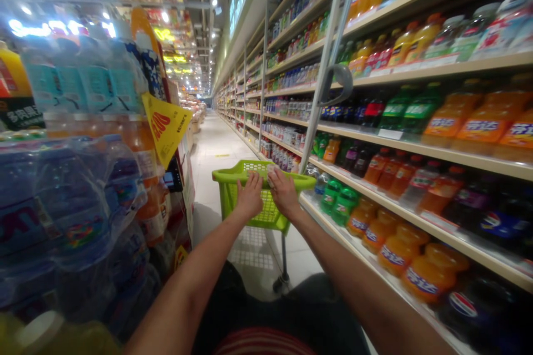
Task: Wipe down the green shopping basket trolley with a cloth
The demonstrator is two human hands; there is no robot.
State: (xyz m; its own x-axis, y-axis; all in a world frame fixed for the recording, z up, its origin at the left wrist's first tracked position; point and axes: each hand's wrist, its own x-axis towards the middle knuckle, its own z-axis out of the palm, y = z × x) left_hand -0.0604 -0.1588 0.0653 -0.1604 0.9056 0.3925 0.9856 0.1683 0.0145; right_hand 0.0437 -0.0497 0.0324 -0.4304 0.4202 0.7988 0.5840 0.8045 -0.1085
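A lime-green shopping cart [260, 217] with a mesh basket stands in front of me in the aisle. My left hand [250, 197] is on its near rim, fingers reaching over the edge. Just beside it, my right hand [283, 191] is closed at the same rim. Between the right thumb and fingers shows a small crumpled white piece [271, 173], like a tissue. The fingers' undersides are hidden. Below the basket, a caster wheel [281, 283] shows on the cart's leg.
Along the right run drink shelves [437, 147] with many bottles, including orange soda bottles [425, 277] low down. At left, stacked shrink-wrapped water bottles [75, 194] crowd close, with a yellow price sign [166, 127] jutting out. The tiled aisle floor [214, 138] stretches ahead between them.
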